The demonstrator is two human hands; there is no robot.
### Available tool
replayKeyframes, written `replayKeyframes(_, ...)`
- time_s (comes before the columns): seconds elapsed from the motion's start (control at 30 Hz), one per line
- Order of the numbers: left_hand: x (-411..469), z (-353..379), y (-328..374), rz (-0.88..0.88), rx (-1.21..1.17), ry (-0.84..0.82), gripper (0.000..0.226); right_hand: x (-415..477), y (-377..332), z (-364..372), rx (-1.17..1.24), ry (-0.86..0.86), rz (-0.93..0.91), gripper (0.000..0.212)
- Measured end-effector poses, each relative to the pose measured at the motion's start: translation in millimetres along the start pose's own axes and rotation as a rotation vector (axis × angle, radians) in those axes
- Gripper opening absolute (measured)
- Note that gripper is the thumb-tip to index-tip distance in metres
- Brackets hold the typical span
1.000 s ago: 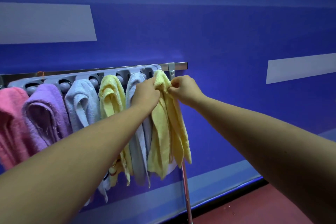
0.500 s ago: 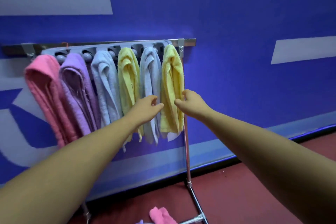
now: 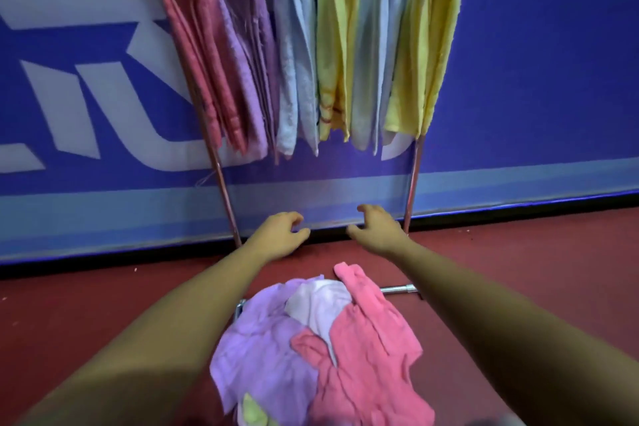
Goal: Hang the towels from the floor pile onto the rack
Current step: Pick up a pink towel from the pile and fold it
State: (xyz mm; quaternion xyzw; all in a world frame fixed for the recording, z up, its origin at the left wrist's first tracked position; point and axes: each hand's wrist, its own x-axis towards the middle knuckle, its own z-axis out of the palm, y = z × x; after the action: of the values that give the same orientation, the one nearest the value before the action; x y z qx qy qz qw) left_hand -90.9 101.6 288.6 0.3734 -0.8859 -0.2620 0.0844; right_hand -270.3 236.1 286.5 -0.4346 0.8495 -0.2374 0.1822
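Head view: left hand (image 3: 280, 235) and right hand (image 3: 377, 228) loose, holding nothing, beyond the far edge of the floor pile (image 3: 321, 349) — pink, purple, white. Pale wall lettering (image 3: 103, 107) cropped — unreadable.

Both my arms are bare skin all the way, the left forearm (image 3: 155, 332) broad at 7 o'clock, the right forearm (image 3: 484, 308) at 4 o'clock, each narrowing to a bare left hand (image 3: 276, 235) and right hand (image 3: 378, 232) with short, rounded fingers (image 3: 366, 208).
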Motion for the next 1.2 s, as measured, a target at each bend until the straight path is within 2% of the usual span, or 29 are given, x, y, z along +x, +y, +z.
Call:
replayKeyframes(0.27,-30,72,-124,-0.218,-0.034,-0.072,0.041,2,23,139,-0.106,-0.200,0.038,0.050)
replayKeyframes(0.33,-34,92,-150,-0.258,-0.031,-0.138,0.040,5,32,169,-0.117,-0.249,0.044,0.055)
replayKeyframes(0.5,-35,147,-193,-0.339,-0.039,-0.288,0.059,8,61,231,-0.284,-0.409,0.007,0.067)
replayKeyframes(0.63,-31,200,-214,-0.338,-0.040,-0.354,0.043,4,92,271,-0.346,-0.536,0.024,0.089)
replayKeyframes(0.7,-30,226,-215,-0.337,-0.053,-0.395,0.038,5,112,289,-0.327,-0.538,0.097,0.076)
replayKeyframes(0.77,-28,254,-213,-0.343,-0.091,-0.457,0.046,8,135,303,-0.323,-0.484,0.181,0.059)
replayKeyframes(0.8,-27,267,-211,-0.346,-0.111,-0.476,0.050,9,147,308,-0.327,-0.462,0.211,0.057)
replayKeyframes(0.87,-23,292,-203,-0.367,-0.134,-0.511,0.047,10,172,315,-0.281,-0.478,0.240,0.058)
replayKeyframes(0.97,-22,326,-193,-0.391,-0.183,-0.519,0.061,8,201,324,-0.177,-0.491,0.267,0.059)
replayKeyframes(1.07,-21,354,-188,-0.388,-0.194,-0.425,0.059,5,214,334,-0.046,-0.363,0.289,0.041)
replayKeyframes(1.13,-17,363,-187,-0.432,-0.228,-0.368,0.052,5,212,336,0.117,-0.330,0.363,0.018)
replayKeyframes(1.2,-13,359,-178,-0.496,-0.373,-0.341,0.041,10,200,329,0.423,-0.376,0.485,0.022)
